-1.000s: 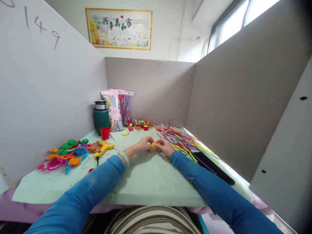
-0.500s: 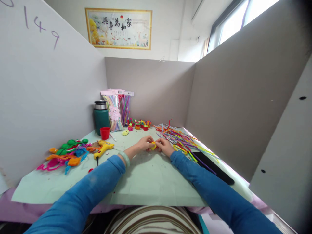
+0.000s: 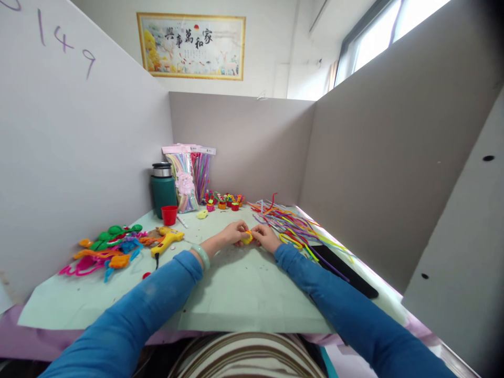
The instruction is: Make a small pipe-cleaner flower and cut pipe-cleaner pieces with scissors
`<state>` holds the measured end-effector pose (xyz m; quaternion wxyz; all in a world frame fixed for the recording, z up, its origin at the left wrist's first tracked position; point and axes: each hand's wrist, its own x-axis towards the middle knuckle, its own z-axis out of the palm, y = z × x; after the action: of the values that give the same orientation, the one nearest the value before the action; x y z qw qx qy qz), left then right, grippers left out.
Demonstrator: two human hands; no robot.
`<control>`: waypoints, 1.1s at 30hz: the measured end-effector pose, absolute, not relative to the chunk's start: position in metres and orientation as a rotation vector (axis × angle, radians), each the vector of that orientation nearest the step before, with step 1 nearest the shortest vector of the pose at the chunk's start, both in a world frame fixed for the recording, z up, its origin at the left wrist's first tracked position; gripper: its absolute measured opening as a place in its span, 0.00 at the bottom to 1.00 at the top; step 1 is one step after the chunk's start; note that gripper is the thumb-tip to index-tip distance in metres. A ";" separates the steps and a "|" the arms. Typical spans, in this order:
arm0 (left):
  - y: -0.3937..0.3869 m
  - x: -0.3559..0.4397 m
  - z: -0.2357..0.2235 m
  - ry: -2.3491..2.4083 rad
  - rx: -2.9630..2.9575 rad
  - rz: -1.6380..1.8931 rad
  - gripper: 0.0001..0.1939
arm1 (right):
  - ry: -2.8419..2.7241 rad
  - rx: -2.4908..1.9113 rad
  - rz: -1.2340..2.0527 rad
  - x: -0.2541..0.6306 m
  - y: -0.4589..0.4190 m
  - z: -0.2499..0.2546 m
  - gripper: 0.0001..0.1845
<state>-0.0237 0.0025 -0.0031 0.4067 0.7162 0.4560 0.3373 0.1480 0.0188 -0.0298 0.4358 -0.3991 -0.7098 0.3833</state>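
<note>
Both hands meet over the middle of the pale green mat (image 3: 236, 289). My left hand (image 3: 233, 232) and my right hand (image 3: 266, 236) pinch a small yellow and orange pipe-cleaner piece (image 3: 247, 238) between their fingertips, just above the mat. Both hands have curled, closed fingers. A pale green bangle (image 3: 201, 255) sits on my left wrist. Blue sleeves cover both arms.
Loose coloured pipe cleaners (image 3: 293, 223) spread at the right, beside a black flat object (image 3: 346, 275). A yellow glue gun (image 3: 167, 242) and finished pipe-cleaner shapes (image 3: 108, 249) lie left. A green flask (image 3: 163, 189), red cup (image 3: 169, 214), packs (image 3: 191, 176) and small figures (image 3: 225, 201) stand at the back. Grey partitions enclose three sides.
The hands have stayed in place; the fingers have shifted slightly round the small yellow piece, which now sits a little lower between them.
</note>
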 end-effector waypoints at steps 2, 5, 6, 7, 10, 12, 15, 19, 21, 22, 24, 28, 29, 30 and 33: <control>0.003 -0.024 -0.004 1.141 1.806 0.852 0.13 | -1.770 -0.998 0.946 0.148 0.019 -0.031 0.05; 0.002 -0.024 -0.003 1.140 1.795 0.850 0.13 | -1.774 -0.996 0.936 0.148 0.020 -0.031 0.05; 0.001 -0.023 -0.002 1.146 1.789 0.849 0.13 | -1.774 -0.996 0.939 0.148 0.020 -0.032 0.06; 0.000 -0.022 -0.001 1.158 1.781 0.847 0.12 | -1.775 -0.997 0.943 0.148 0.020 -0.032 0.05; -0.004 -0.019 0.002 1.226 1.757 0.838 0.10 | -1.787 -1.007 0.955 0.148 0.021 -0.033 0.05; -0.005 -0.017 0.004 1.267 1.741 0.845 0.10 | -1.800 -1.017 0.946 0.148 0.022 -0.033 0.04; -0.006 -0.014 0.005 1.307 1.710 0.865 0.12 | -1.808 -1.035 0.926 0.148 0.022 -0.034 0.04; -0.006 -0.012 0.005 1.363 1.689 0.867 0.11 | -1.799 -1.043 0.935 0.147 0.021 -0.033 0.04; -0.006 -0.011 0.005 1.377 1.686 0.869 0.09 | -1.796 -1.044 0.931 0.146 0.021 -0.033 0.05; -0.007 -0.011 0.005 1.380 1.686 0.869 0.09 | -1.795 -1.044 0.929 0.146 0.020 -0.032 0.05; -0.007 -0.011 0.005 1.386 1.684 0.872 0.09 | -1.795 -1.042 0.930 0.146 0.019 -0.031 0.05; -0.008 -0.012 0.006 1.389 1.686 0.877 0.11 | -1.793 -1.036 0.951 0.147 0.017 -0.029 0.05; -0.007 -0.012 0.006 1.385 1.688 0.876 0.11 | -1.792 -1.031 0.956 0.147 0.017 -0.029 0.05; -0.007 -0.012 0.006 1.379 1.692 0.873 0.12 | -1.791 -1.027 0.964 0.147 0.017 -0.029 0.05; -0.005 -0.014 0.004 1.341 1.716 0.860 0.11 | -1.781 -1.023 0.998 0.147 0.016 -0.028 0.03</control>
<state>-0.0144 -0.0050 0.0043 0.3895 0.6749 0.5277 0.3382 0.1469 0.0164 -0.0285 0.4160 -0.4075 -0.7091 0.3975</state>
